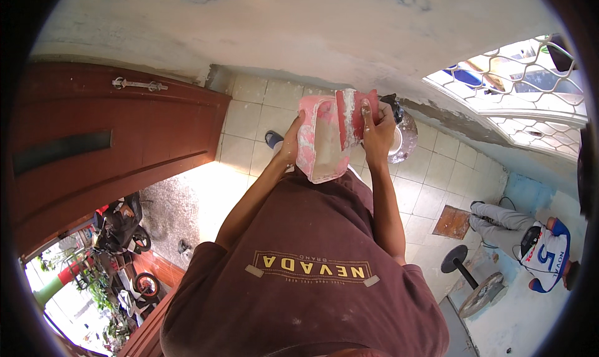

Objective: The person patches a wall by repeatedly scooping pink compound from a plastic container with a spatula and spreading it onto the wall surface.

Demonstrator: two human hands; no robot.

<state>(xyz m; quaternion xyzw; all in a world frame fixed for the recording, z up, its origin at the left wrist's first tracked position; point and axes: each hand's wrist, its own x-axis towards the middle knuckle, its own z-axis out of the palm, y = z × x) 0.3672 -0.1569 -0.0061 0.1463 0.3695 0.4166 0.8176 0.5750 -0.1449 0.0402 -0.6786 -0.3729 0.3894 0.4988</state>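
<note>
My left hand (pixel 291 135) is closed on the left side of a pink plastic trough (pixel 307 148) smeared with pale residue and holding some off-white material. My right hand (pixel 379 132) grips a flat red plastic spreader (pixel 349 117) caked with white paste, held upright over the trough's right part, thumb on its face. Behind that hand and partly hidden by it, a dark bag-like object (pixel 391 104) and a white round container (pixel 394 142) rest low near the wall.
A brown door (pixel 93 139) stands left, with parked motorbikes (pixel 128 232) outside. A plastered wall (pixel 262 26) is ahead, a grilled window (pixel 511 76) upper right. At right, another person (pixel 530 248) is near a round stool (pixel 454 257) on the tiled floor (pixel 415 170).
</note>
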